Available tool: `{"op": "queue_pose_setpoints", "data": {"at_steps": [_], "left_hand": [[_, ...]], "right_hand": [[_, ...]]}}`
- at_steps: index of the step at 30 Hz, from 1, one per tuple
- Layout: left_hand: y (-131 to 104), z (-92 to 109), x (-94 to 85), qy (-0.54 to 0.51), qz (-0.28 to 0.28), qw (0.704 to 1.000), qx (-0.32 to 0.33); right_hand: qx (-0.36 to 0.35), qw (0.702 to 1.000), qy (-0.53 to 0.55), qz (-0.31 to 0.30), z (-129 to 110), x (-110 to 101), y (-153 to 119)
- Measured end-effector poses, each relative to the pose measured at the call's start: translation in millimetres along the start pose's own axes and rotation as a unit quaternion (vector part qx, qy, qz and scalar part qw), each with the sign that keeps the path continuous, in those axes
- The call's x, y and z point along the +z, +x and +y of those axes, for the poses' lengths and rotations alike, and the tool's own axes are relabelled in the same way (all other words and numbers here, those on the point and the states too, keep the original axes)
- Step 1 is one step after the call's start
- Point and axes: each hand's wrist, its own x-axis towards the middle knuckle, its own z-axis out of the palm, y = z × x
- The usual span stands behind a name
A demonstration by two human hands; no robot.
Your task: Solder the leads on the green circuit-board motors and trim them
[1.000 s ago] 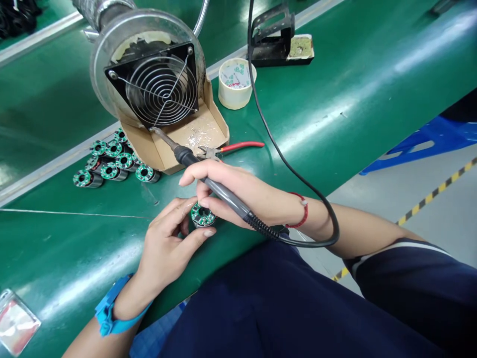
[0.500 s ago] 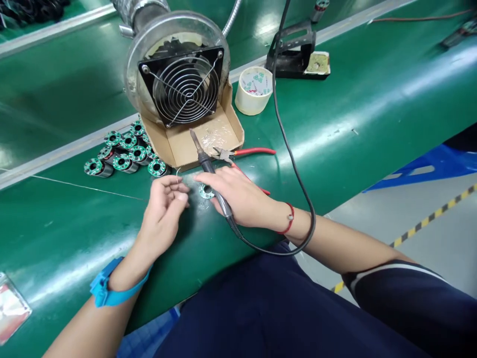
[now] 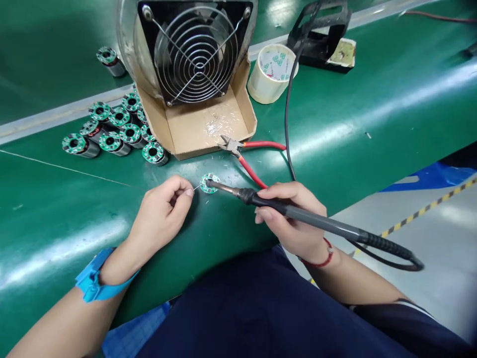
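My right hand [image 3: 294,216] is closed around the dark handle of a soldering iron [image 3: 313,219]. The iron points left, and its tip is over a ring-shaped green circuit board [image 3: 210,183] on the bench; whether it touches cannot be made out. From the left, my left hand [image 3: 164,211] pinches a thin solder wire [image 3: 197,188], whose end reaches the board's left edge. Red-handled cutters [image 3: 233,145] lie open just behind the board, their jaws at the front edge of a cardboard tray [image 3: 194,147].
A fan with a wire guard [image 3: 199,64] stands over the tray, which holds cut wire bits. Several motor-like cylinders with green boards [image 3: 119,117] cluster on the left. A tape roll [image 3: 274,74] and an iron stand [image 3: 324,40] are behind; the black cord [image 3: 287,119] hangs down.
My right hand has swung the soldering iron round to the right, so its tip has come from beside the tray to the board. My left hand has brought the wire to the board.
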Motion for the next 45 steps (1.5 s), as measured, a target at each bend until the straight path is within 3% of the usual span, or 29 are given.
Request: {"op": "queue_pose_setpoints", "data": {"at_steps": [10,15,18,29,32,35,37,38,39,40,41,45], "left_hand": [[0,0,5.2,0.036,0.014,0.997,0.065],[2,-4,8.7,0.005,-0.013,0.999,0.043],[6,-6,9.9,0.000,-0.036,0.997,0.069],[5,-8,15.1,-0.013,-0.021,0.997,0.069],[5,-9,14.8,-0.011,-0.021,0.997,0.068],[6,-11,13.5,-0.007,-0.024,0.997,0.072],[6,-12,12.4,-0.004,-0.017,0.996,0.088],[7,-12,12.0,0.004,-0.013,0.995,0.099],[7,-12,11.9,0.020,-0.010,0.993,0.112],[8,-12,11.9,0.041,-0.010,0.991,0.126],[8,-11,12.3,0.064,-0.012,0.988,0.141],[10,-8,14.6,0.106,-0.012,0.982,0.159]], "right_hand": [[0.021,0.999,-0.007,-0.025,-3,-1,2],[0.001,0.999,-0.045,-0.028,-6,-3,6],[-0.004,0.997,-0.060,-0.038,-8,-6,9],[0.020,0.995,-0.084,-0.056,-24,-12,22],[0.021,0.997,-0.072,-0.028,-24,-12,21],[-0.001,0.996,-0.065,0.064,-13,-15,34],[-0.033,0.986,-0.134,0.098,3,-24,51],[-0.043,0.975,-0.202,0.083,13,-30,61],[-0.100,0.953,-0.278,0.065,23,-36,71],[-0.096,0.942,-0.320,0.009,33,-43,78],[-0.088,0.945,-0.311,-0.045,41,-48,83],[-0.091,0.949,-0.298,-0.057,61,-52,75]]}}
